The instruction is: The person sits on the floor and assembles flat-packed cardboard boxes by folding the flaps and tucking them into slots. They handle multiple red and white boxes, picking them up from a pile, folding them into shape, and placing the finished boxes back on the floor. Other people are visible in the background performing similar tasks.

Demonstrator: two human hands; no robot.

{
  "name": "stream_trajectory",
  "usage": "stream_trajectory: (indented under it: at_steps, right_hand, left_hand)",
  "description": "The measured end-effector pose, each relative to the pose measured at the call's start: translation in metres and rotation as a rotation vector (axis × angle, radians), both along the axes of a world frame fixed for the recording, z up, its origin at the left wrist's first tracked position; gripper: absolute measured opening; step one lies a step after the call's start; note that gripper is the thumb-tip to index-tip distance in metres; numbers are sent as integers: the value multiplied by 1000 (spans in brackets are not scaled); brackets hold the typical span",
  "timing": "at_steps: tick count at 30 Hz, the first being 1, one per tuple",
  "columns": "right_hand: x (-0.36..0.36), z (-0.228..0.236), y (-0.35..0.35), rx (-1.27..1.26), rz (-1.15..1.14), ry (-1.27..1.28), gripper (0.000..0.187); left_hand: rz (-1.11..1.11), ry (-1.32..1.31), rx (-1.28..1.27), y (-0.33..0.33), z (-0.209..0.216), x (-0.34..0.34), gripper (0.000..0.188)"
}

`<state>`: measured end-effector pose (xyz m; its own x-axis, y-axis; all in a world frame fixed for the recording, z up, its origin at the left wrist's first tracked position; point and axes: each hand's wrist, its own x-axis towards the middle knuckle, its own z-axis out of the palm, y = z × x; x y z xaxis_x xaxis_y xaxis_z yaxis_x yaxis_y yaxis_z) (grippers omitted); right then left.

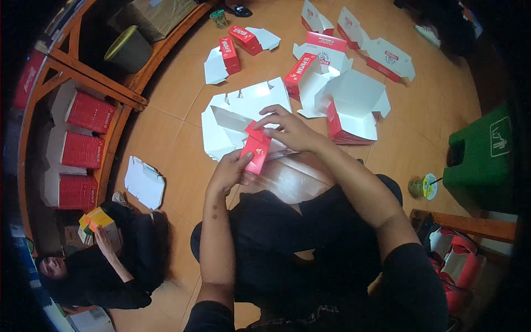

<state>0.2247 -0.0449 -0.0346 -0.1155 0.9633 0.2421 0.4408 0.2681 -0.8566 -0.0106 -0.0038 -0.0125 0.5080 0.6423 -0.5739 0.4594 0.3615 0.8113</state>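
Cardboard box blank (243, 124), white inside and red outside, lies partly folded on the wooden floor (177, 94) in front of my knees. I pinch its red flap (256, 153) with my left hand (232, 169): thumb and fingers closed on the flap's lower edge. My right hand (290, 130) presses down just above, fingertips together on the flap's top corner where it meets the white panel.

Progress, as I judge it: this carton is mid-fold, side walls raised on the far side of my fingers, near flap not yet tucked.

Just beyond my right fingertips, an open-topped box (354, 113) stands formed. Farther out, several flat or half-folded blanks (381, 55) are scattered, so plenty appears left. One more flat blank (145, 181) lies left of my left hand.

Far left, a shelf rack (80, 146) holds red finished boxes. Below it another person (105, 265) sits holding a yellow packet (95, 218). Right of my right arm: green bin (487, 155).
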Motion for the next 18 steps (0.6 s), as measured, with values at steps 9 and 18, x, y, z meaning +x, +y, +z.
stream_trajectory:
  at_steps: [9, 18]
  right_hand:
    - [-22, 3, -5, -12, -187, -273, 39]
    - [-19, 8, -6, 10, -141, -235, 22]
  left_hand:
    - [-190, 52, 190, 7, -6, -7, 33]
    - [-161, -55, 279, -2, -8, 5, 33]
